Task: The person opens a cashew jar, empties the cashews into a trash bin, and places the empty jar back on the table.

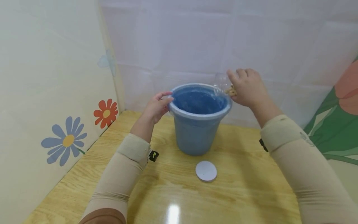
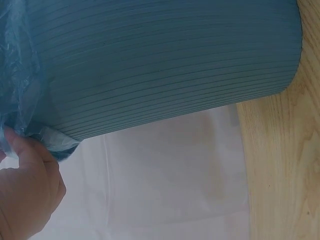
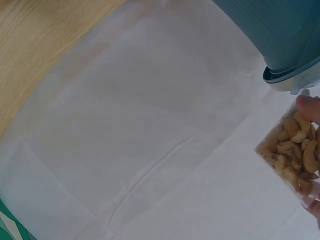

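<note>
A blue trash bin with a pale rim stands upright on the table, lined with a thin clear-blue plastic bag. My left hand grips the left side of its rim, pinching rim and bag between thumb and fingers. At the right side, my right hand holds a clear jar tipped on its side, its mouth end over the rim. Cashews lie in the jar's base end, by my palm. Whether any have fallen into the bin cannot be seen.
A round white lid lies on the wooden table in front of the bin. Behind the bin hangs a white sheet. A flower-printed panel borders the left, and another printed panel borders the right.
</note>
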Demonstrator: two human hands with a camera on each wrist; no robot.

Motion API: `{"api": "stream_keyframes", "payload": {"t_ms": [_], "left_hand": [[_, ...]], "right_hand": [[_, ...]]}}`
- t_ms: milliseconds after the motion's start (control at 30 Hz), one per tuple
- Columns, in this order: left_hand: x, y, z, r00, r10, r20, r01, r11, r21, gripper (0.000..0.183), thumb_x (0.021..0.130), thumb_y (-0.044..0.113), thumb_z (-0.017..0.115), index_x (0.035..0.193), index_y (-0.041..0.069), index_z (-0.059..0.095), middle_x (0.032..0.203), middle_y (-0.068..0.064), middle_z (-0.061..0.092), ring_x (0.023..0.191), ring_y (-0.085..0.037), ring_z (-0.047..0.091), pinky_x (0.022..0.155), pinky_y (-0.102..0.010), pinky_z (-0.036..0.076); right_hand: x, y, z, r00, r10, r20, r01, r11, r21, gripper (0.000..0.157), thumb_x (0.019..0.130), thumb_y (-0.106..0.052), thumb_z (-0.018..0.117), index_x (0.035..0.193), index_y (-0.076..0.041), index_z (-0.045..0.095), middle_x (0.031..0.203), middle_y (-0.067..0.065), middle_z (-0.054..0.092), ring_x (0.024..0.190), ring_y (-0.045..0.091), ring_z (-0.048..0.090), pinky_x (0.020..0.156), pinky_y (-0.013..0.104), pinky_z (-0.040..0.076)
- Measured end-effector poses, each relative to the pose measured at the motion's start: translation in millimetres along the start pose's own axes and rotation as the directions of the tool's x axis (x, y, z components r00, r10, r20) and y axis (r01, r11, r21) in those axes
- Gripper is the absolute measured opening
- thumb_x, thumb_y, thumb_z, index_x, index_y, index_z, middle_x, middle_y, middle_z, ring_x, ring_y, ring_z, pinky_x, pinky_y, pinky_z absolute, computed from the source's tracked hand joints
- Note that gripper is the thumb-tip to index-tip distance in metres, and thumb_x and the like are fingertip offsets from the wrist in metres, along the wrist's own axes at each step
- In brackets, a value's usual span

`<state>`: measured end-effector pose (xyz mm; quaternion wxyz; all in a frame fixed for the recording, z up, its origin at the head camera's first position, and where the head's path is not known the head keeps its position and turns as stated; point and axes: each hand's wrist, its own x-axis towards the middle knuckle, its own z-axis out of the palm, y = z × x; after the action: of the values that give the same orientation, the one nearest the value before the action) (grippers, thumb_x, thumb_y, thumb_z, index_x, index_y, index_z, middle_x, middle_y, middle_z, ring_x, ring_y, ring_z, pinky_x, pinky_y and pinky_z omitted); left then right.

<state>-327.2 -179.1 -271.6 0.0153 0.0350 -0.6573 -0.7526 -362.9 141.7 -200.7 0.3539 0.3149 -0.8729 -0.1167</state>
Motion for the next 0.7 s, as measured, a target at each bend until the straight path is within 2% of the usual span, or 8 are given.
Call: {"api": "stream_keyframes", "payload": {"t_ms": [200, 333, 567, 700], "left_hand": [[-1.5, 0.5, -0.9, 1.0, 0.001, 0.008, -0.001, 1.0, 0.017, 0.036, 0.088, 0.014, 0.061, 0.124, 0.014, 0.055, 0.113, -0.011, 0.052, 0.09, -0.018, 0.055, 0.085, -0.028, 0.049], [-2.3, 1.1, -0.8, 1.0, 0.0, 0.007, 0.0, 1.0, 0.014, 0.037, 0.088, 0.014, 0.061, 0.124, 0.014, 0.054, 0.113, -0.012, 0.052, 0.088, -0.017, 0.055, 0.082, -0.026, 0.049], [-2.2, 0.8, -0.6, 1.0, -0.001, 0.002, 0.001, 1.0, 0.002, 0.037, 0.088, 0.012, 0.061, 0.124, 0.013, 0.054, 0.107, -0.01, 0.052, 0.084, -0.015, 0.055, 0.077, -0.024, 0.05], [-1.5, 0.2, -0.7, 1.0, -0.005, -0.005, 0.005, 1.0, 0.004, 0.037, 0.088, 0.012, 0.061, 0.124, 0.013, 0.055, 0.105, -0.008, 0.053, 0.084, -0.016, 0.055, 0.078, -0.024, 0.05]], "right_hand": [[0.6, -1.0, 0.0, 1.0, -0.017, -0.023, 0.016, 1.0, -0.015, 0.082, 0.064, -0.032, 0.078, 0.129, -0.004, 0.036, 0.114, 0.03, 0.049, 0.101, 0.051, 0.046, 0.085, 0.061, 0.039], [0.9, -2.4, -2.2, 1.0, -0.017, 0.013, 0.018, 1.0, -0.025, 0.084, 0.066, -0.032, 0.078, 0.132, -0.005, 0.034, 0.118, 0.031, 0.046, 0.104, 0.051, 0.043, 0.09, 0.062, 0.036], [1.9, -4.5, -2.9, 1.0, -0.018, 0.012, 0.019, 0.999, -0.038, 0.084, 0.066, -0.029, 0.08, 0.132, -0.006, 0.035, 0.118, 0.031, 0.045, 0.105, 0.052, 0.042, 0.093, 0.062, 0.034], [2.1, -4.3, -1.3, 0.999, -0.033, -0.011, 0.032, 0.998, -0.052, 0.083, 0.065, -0.027, 0.08, 0.132, -0.006, 0.036, 0.117, 0.031, 0.046, 0.104, 0.052, 0.044, 0.092, 0.061, 0.036]]}}
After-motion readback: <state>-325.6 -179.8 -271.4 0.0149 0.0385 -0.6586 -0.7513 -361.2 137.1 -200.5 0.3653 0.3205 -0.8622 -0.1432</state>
